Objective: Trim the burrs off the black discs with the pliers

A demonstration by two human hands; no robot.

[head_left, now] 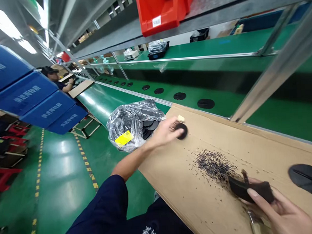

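My left hand is closed on a small round black disc at the far left part of the cardboard sheet. A pale yellow cover shows at one of its fingertips. Close by is a clear plastic bag full of black discs, with a yellow label. My right hand pinches a bent black disc-like piece, its thumb on top. Under that hand a tool with a metal collar and pale handle shows partly; its working end is hidden. Many tiny black bits lie scattered between the hands.
A larger slit black disc rests on the cardboard at right. A row of black discs runs along the green conveyor belt behind the frame. Above hangs a red bin. Blue crates stand at left; another person sits farther along.
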